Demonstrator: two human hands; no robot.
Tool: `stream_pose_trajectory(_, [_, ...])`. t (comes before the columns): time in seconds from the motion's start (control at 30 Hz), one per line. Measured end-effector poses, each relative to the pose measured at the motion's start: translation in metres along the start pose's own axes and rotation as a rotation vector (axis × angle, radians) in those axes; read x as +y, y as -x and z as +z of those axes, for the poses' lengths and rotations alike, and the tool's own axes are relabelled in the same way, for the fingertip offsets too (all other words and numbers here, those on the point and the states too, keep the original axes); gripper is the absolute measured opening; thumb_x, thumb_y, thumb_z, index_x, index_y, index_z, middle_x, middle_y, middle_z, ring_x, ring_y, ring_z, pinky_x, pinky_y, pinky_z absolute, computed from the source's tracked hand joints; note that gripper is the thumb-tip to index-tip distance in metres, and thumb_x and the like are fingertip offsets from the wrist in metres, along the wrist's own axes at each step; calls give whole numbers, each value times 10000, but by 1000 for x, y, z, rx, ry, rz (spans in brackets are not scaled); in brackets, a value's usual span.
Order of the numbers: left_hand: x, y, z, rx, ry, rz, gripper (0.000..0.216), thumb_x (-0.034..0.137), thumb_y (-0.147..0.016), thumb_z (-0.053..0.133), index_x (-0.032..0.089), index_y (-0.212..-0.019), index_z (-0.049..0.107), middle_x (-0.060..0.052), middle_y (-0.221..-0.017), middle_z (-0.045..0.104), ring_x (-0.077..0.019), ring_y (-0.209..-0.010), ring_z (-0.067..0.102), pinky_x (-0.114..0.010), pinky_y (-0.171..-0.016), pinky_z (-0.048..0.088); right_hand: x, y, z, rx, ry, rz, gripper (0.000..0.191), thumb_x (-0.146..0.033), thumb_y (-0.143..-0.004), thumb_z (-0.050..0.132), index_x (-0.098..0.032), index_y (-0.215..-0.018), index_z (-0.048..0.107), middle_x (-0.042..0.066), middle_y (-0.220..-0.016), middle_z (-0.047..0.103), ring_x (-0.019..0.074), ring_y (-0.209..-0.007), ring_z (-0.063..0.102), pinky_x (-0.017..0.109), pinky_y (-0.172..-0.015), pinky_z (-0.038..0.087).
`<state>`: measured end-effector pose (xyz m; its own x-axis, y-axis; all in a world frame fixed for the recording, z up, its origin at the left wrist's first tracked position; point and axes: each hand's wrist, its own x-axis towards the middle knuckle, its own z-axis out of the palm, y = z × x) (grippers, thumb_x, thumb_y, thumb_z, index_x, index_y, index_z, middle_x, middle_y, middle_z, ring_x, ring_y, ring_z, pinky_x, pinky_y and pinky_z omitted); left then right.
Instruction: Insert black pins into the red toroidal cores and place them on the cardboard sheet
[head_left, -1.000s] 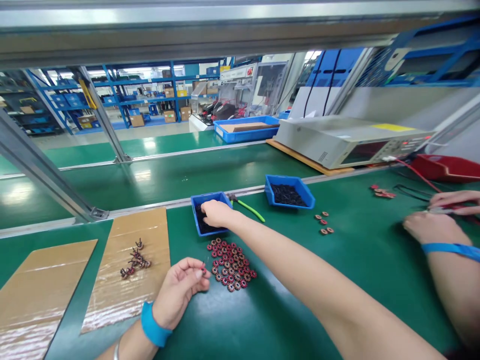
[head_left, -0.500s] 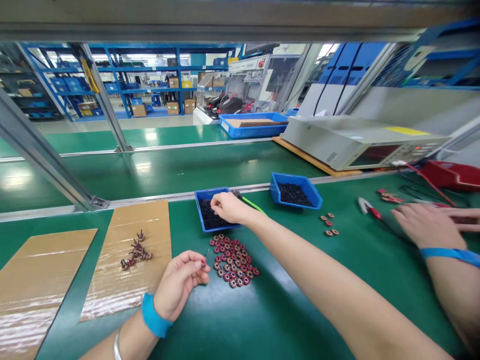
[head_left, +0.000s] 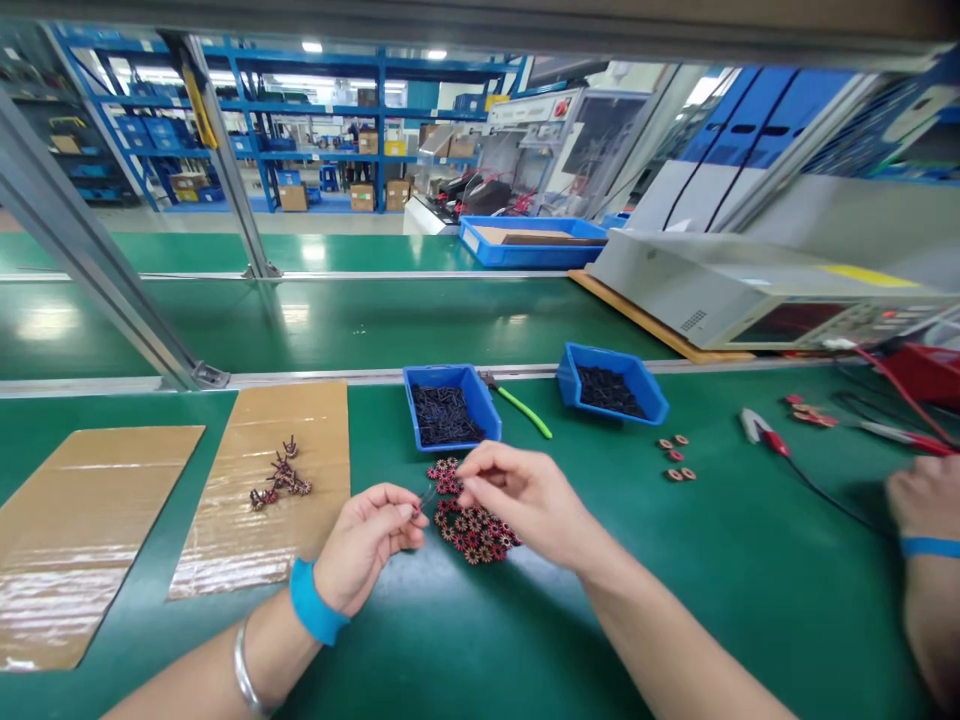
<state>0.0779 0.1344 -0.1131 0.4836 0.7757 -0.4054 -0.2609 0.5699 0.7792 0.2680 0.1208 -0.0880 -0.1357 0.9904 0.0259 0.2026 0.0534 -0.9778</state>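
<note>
My left hand [head_left: 367, 548] pinches a small red wire-wound ring coil [head_left: 416, 510] between thumb and fingertips, its thin wire leads pointing up and right. Close to those leads, my right hand [head_left: 536, 505] has thumb and forefinger pressed together; whatever is between them is too small to make out. Beneath and beside the right fingers lies a pile of red and copper ring coils [head_left: 472, 538], partly covered by that hand. Just behind it stands a blue bin [head_left: 492, 412] of short black tubes [head_left: 444, 415].
Coils with black-sleeved leads [head_left: 283, 480] lie on a cardboard sheet [head_left: 315, 420]. Green-handled cutters [head_left: 525, 412] and a second blue bin [head_left: 574, 385] stand at the back. A few loose rings [head_left: 675, 456], a test clip [head_left: 761, 432] and another person's hand [head_left: 926, 500] are at right.
My right hand has come back from the bin of black tubes to beside the coil in my left hand. The other person's hand has shifted right and toward me.
</note>
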Motion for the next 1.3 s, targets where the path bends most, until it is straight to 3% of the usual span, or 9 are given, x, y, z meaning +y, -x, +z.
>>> stream_pose_trajectory(0.17, [1, 1, 0, 1, -2, 2, 334, 264, -658, 684, 63, -861, 512, -87, -759, 578, -113, -642, 537, -265, -684, 410, 11, 14, 13, -14, 123, -174, 207, -241, -823, 439, -85, -858, 570, 65, -862, 502, 28, -719, 553, 123, -646, 458])
stream_pose_trajectory(0.3, [0, 2, -1, -19, -10, 11, 305, 249, -685, 664, 66, -880, 518, -86, -778, 575, -112, -654, 537, -261, -683, 411, 13, 9, 14, -15, 0, -108, 220, -269, -821, 447, -69, -864, 527, 64, -864, 490, 30, -699, 549, 139, -641, 457])
stream_pose_trajectory(0.53, [1, 2, 0, -16, -24, 4, 330, 261, -666, 681, 66, -882, 526, -90, -783, 576, -114, -655, 537, -260, -682, 410, 8, 8, 16, -51, -250, 150, 285, -296, -762, 524, -36, -871, 477, 38, -665, 513, 26, -598, 504, 126, -576, 412])
stream_pose_trajectory(1.3, [2, 3, 2, -24, -36, 1, 347, 270, -653, 691, 61, -877, 529, -98, -789, 579, -116, -651, 537, -264, -684, 414, 4, 10, 16, -75, -222, 170, 273, -296, -742, 524, -46, -841, 475, 26, -658, 492, 25, -577, 482, 140, -558, 395])
